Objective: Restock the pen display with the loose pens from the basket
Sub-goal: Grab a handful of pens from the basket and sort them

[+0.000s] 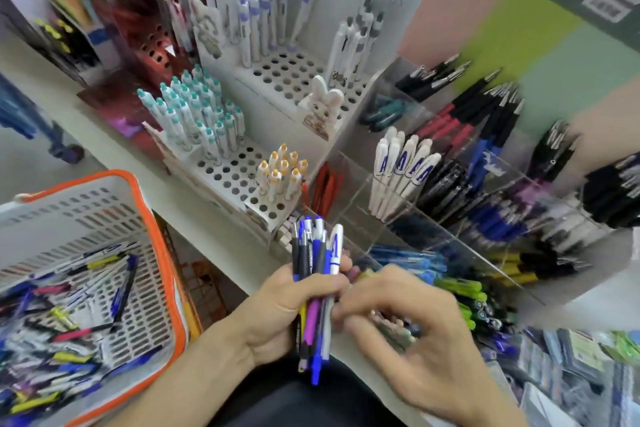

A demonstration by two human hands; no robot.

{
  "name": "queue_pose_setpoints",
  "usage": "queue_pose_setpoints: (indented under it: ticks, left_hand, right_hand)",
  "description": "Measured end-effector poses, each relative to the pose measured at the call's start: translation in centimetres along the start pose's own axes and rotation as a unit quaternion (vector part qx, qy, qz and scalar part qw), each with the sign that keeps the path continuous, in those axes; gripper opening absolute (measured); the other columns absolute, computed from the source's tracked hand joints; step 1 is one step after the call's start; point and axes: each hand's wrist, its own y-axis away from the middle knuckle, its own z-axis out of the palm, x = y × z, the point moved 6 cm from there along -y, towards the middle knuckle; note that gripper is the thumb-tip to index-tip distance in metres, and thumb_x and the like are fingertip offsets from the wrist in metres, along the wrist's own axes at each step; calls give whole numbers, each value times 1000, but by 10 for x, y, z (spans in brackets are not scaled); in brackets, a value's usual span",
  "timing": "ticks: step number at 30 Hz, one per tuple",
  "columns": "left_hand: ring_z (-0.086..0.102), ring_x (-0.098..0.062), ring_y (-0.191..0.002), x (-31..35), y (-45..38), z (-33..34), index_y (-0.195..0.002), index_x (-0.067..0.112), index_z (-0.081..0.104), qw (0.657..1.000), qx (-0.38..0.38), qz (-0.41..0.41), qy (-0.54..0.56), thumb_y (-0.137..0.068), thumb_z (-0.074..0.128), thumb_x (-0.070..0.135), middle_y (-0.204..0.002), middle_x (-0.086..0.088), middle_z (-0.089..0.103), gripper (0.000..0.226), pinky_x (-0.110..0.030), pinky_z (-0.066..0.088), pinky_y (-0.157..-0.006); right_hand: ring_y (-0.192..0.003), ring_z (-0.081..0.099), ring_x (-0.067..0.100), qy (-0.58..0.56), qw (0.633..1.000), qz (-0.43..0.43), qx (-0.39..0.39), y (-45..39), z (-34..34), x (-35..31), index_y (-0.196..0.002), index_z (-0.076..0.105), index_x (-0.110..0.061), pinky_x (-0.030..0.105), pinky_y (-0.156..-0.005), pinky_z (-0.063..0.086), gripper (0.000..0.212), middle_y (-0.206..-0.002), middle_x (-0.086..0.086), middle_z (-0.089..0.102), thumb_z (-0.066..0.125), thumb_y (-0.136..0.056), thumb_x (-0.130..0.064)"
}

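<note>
Left hand [277, 308]: its grip is closed around a bundle of pens [313, 291], mixed colours, held upright just in front of the body.
Right hand [408, 326]: fingers curled, the tips meeting the bundle at its right side — it seems to pick out one pen, but motion blur hides whether anything is already pinched, so I cannot tell how far this grip is closed.
Basket [162, 253]: white with an orange rim, at the left beside the shelf; many loose pens [69, 315] lie inside in a heap, so the task looks far from finished.
Acrylic compartments [450, 225]: just behind the hands, at the right; white pens with blue print [398, 170] stand in one, with black, blue, red and green pens in others.
Perforated racks [235, 170]: further back on the shelf, holding teal-capped pens [194, 114], orange-capped pens [282, 172] and, highest, purple-capped ones [242, 3].
Risk: the bundle is thick and the pens sit at uneven heights — pulling one out could drag its neighbours and drop them to the floor.
Risk: several compartments hold similar dark pens, so a pen could go into the wrong one.
Hard to see: the right edge is smeared by blur; the printing on the pens cannot be read; the basket's near end is cut off by the frame.
</note>
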Motion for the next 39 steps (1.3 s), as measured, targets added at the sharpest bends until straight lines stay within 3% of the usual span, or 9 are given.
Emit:
queue_pose_setpoints:
  ticks: [6, 10, 16, 20, 24, 27, 32, 36, 39]
  left_hand:
    - [50, -23, -49, -7, -1, 16, -91, 9, 64, 981, -151, -24, -115, -86, 72, 23, -59, -13, 55, 16, -33, 47, -56]
    - [49, -22, -52, -11, -8, 24, -109, 6, 57, 967, -218, -51, -121, -87, 70, 17, -75, -18, 46, 27, -36, 41, -60]
    - [55, -16, -51, -15, -16, 38, -108, 9, 59, 946, -274, -86, -148, -89, 65, 11, -76, -18, 41, 20, -30, 44, -53]
    - [56, -15, -53, -12, -17, 38, -109, 7, 58, 937, -295, -104, -154, -88, 63, 8, -81, -24, 38, 23, -27, 43, -52]
    - [55, -17, -52, -14, -20, 32, -109, 7, 60, 945, -270, -117, -139, -85, 65, 8, -79, -14, 44, 24, -29, 42, -53]
    - [54, -18, -53, -14, -22, 29, -107, 7, 62, 962, -234, -113, -88, -84, 68, 8, -82, -16, 47, 24, -29, 45, -55]
    - [52, -20, -58, -9, -32, 29, -110, 7, 53, 987, -146, -54, 47, -77, 86, 19, -82, -10, 54, 48, -33, 48, -58]
    - [57, -19, -60, -6, -34, 30, -107, 9, 65, 991, -85, -49, 89, -55, 98, 38, -79, -8, 59, 68, -34, 54, -60]
    - [61, -20, -70, -6, -37, 26, -101, 12, 74, 992, -37, -48, 108, -40, 101, 41, -82, -8, 63, 73, -36, 58, -64]
  right_hand:
    - [-92, 68, 5, 21, 970, 210, 123, -17, -16, 35, -114, 68, -27, 20, -74, 54, 19, -98, -17, 70, 66, -95, -28]
    - [-62, 66, 12, -94, 953, 276, 83, -18, -15, 40, -99, 73, -27, 32, -61, 58, 10, -83, -4, 75, 65, -97, -21]
    - [-67, 62, 15, -171, 924, 327, 103, -11, -29, 63, -85, 71, -20, 35, -65, 52, 10, -75, 3, 72, 76, -91, -14]
    - [-59, 57, 8, -201, 911, 291, 214, -14, -51, 59, -91, 67, -10, 20, -59, 50, 3, -75, 7, 68, 68, -94, -9]
    - [-57, 59, 15, -179, 899, 196, 348, -13, -83, 42, -98, 60, -17, 23, -60, 52, 13, -85, 9, 67, 63, -92, -28]
    - [-70, 72, 24, -142, 902, 64, 402, -8, -97, 14, -106, 48, -19, 32, -68, 59, 7, -98, 12, 68, 52, -101, -23]
    - [-91, 73, 37, -99, 937, -80, 326, 1, -75, -5, -115, 41, -21, 45, -76, 60, 14, -110, 17, 66, 49, -106, -15]
    - [-102, 73, 18, -87, 970, -76, 215, 10, -34, 0, -110, 45, -26, 34, -82, 58, 11, -119, 8, 66, 55, -105, -23]
    - [-100, 72, 22, -36, 981, -74, 175, 18, -19, -1, -98, 59, -18, 40, -79, 57, 12, -116, 2, 72, 69, -93, -18]
